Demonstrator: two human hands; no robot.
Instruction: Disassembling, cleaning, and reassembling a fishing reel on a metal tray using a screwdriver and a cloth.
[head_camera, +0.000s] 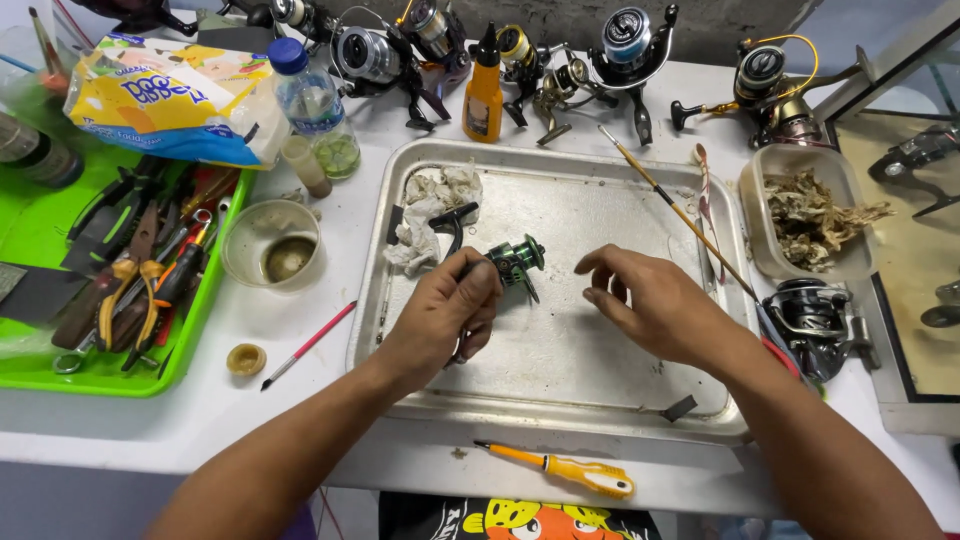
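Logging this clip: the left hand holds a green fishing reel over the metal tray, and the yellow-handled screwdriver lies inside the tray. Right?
Not quite. The head view shows the yellow-handled screwdriver lying outside the metal tray, on the table in front of it. The left hand does hold the green fishing reel over the tray.

A small repair workshop for fishing gear: beyond the hands a row of spinning reels (560, 60) lines the white tabletop (300, 400), left of them a green tray (40, 240) holds pliers and screwdrivers, and a metal work tray (560, 370) lies beneath.
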